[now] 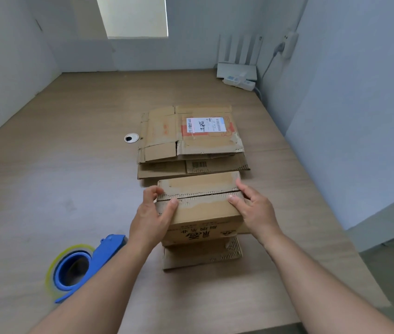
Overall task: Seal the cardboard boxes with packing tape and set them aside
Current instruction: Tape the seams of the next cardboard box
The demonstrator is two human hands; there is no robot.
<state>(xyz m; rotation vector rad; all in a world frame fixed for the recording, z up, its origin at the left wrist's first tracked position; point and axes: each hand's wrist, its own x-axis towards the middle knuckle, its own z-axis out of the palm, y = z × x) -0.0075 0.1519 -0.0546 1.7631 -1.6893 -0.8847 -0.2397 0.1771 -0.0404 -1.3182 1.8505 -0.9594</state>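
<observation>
My left hand (153,213) and right hand (256,208) clasp the cardboard box (203,209) by its sides, flaps closed. From it, the blue tape dispenser (82,266) lies at eight o'clock and the flattened cartons (191,138) at twelve.

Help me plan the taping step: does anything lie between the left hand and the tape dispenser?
Nothing visible does. The left hand grips the box at its left edge; the tape dispenser lies close by, just left of that forearm.
</observation>
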